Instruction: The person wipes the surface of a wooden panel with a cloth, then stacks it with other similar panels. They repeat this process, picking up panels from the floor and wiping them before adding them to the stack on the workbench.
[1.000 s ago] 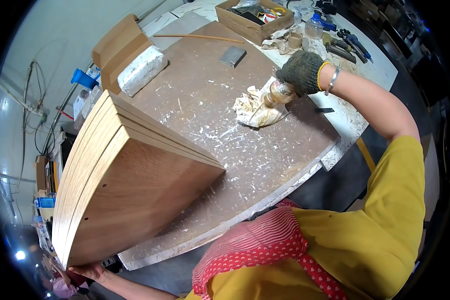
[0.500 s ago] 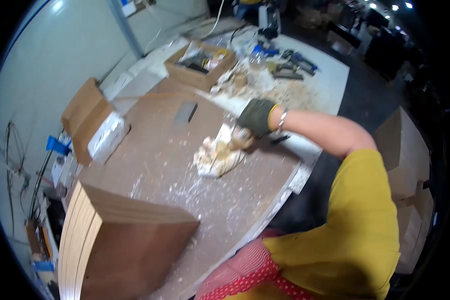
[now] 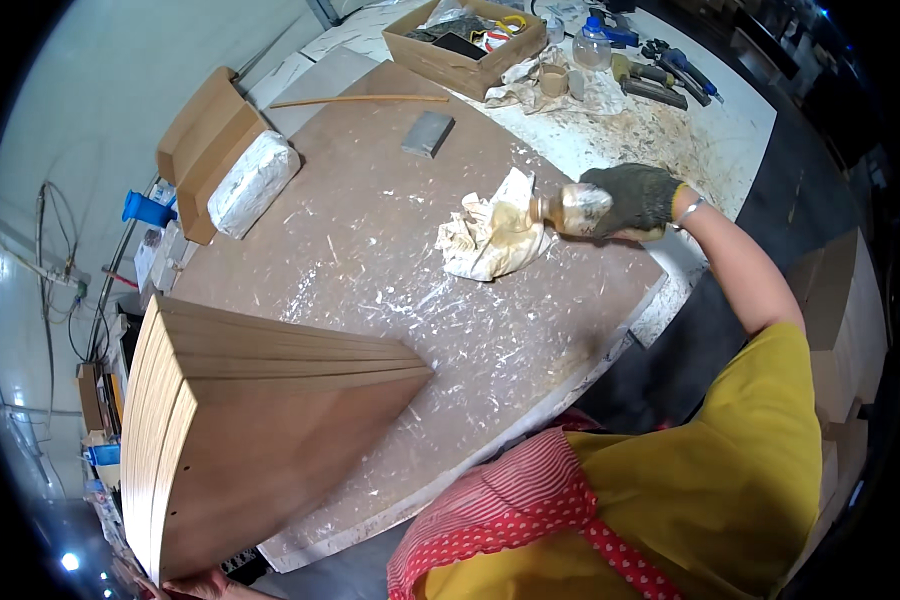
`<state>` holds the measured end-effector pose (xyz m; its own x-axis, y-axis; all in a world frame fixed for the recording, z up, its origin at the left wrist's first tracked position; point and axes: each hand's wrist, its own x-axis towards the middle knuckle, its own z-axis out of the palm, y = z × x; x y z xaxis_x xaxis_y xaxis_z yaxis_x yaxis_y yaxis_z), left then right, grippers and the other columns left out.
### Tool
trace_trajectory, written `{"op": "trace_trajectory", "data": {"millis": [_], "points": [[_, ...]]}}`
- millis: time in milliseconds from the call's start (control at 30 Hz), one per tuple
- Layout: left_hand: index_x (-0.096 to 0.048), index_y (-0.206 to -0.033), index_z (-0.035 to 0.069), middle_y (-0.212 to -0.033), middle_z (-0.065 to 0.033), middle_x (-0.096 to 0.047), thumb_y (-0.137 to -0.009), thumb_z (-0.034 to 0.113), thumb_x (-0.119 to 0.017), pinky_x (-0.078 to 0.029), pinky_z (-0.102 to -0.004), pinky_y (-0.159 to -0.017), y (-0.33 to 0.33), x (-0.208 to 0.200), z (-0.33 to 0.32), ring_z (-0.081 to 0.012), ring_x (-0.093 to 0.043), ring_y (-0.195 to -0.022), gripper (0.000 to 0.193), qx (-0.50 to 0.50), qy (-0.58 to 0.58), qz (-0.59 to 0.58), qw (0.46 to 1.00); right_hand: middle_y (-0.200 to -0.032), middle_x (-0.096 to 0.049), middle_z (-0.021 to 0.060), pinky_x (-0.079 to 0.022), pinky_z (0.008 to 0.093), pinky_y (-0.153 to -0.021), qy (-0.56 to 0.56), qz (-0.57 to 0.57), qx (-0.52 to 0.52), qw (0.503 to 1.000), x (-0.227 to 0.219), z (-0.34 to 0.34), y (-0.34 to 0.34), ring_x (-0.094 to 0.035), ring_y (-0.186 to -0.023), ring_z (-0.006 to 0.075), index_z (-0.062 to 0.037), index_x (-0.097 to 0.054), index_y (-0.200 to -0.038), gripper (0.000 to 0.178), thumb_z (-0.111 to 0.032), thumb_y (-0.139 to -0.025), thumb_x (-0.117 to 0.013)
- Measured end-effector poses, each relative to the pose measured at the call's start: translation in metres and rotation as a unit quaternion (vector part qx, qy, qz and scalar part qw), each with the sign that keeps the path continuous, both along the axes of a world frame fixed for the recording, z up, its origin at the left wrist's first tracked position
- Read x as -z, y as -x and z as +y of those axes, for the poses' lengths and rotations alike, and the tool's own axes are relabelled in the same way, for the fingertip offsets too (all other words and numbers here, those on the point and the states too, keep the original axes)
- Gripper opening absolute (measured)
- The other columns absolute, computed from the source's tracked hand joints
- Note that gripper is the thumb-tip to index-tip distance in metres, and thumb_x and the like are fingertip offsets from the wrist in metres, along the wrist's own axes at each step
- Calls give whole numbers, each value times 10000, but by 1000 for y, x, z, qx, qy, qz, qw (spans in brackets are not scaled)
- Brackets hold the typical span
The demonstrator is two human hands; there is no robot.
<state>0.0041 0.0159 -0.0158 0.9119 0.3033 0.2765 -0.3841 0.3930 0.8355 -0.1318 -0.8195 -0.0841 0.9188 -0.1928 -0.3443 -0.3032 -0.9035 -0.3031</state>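
Brown box holds oddments; gloved right hand grips a tipped bottle.

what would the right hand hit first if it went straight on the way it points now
Likely the crumpled cream cloth, met by the small bottle that the gloved right hand holds with its neck toward the left. Cloth and bottle look to touch, though depth is unclear.
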Motion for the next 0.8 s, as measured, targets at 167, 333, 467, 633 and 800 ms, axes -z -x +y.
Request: {"op": "trace_trajectory", "data": {"millis": [167, 333, 467, 633, 800], "points": [[-462, -1327, 99, -1386, -71, -429, -726, 563, -702, -283, -487, -1067, 5, -1, 6, -277, -388, -1263, 796, 10, -6, 6, 1000, -1158, -605, 168, -446, 351, -929, -55, -236, 255, 936, 17, -36, 9, -590, -1044, 260, -45, -482, -1275, 788, -472, -671, -755], [-464, -1324, 98, -1385, -71, -429, -728, 568, -697, -285, -487, -1064, 6, -10, 12, -277, -389, -1261, 794, 34, -20, 14, 999, -1143, -613, 149, -465, 338, -894, -125, -464, 374, 793, 99, -112, -8, -598, -1034, 244, -46, -485, -1235, 685, -367, -705, -778], [-461, -1325, 94, -1387, -74, -424, -726, 574, -694, -281, -492, -1067, 10, -12, 12, -280, -383, -1266, 802, 42, -31, 18, 998, -1181, -594, 163, -456, 357, -899, -103, -464, 441, 762, 133, -110, -4, -588, -1070, 261, -38, -475, -1241, 676, -355, -718, -764], [-495, -1284, 65, -1309, -67, -510, -677, 554, -751, -336, -447, -1039, 19, -13, 21, -258, -455, -1206, 821, 62, -59, 23, 996, -1134, -608, 165, -460, 376, -874, -6, -410, 436, 801, 108, -67, 20, -599, -1004, 275, -20, -506, -1213, 567, -332, -781, -700], [-475, -1303, 74, -1300, -70, -516, -656, 560, -763, -363, -440, -1025, 51, -15, 1, -261, -470, -1195, 859, 2, -87, 65, 994, -1143, -580, 221, -384, 446, -964, 108, -344, 132, 923, 136, 60, 3, -517, -1104, 371, 23, -577, -1123, 480, -350, -831, -656]]}}
